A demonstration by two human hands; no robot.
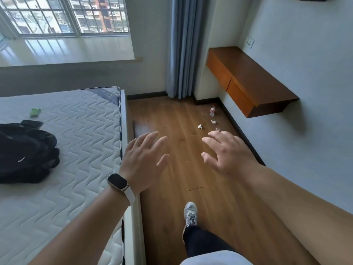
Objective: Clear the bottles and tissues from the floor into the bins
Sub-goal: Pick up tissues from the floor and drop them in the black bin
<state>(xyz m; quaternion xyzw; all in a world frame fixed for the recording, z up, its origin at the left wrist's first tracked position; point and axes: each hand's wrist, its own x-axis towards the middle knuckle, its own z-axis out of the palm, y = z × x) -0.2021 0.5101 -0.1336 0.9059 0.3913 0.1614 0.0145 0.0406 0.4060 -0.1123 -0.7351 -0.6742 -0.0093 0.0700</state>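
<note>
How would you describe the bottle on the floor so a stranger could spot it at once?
Find the wooden shelf on the right wall. On the floor by the shelf's far end, close to that wall, lies the bottle. It is clear with a red label, while the tissues just nearer the camera are white crumpled wads.

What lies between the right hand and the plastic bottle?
Head view: a nearer tissue and a farther tissue lie on the floor between the right hand and the bottle; a small dark scrap, unidentifiable, sits by the fingertips.
</note>
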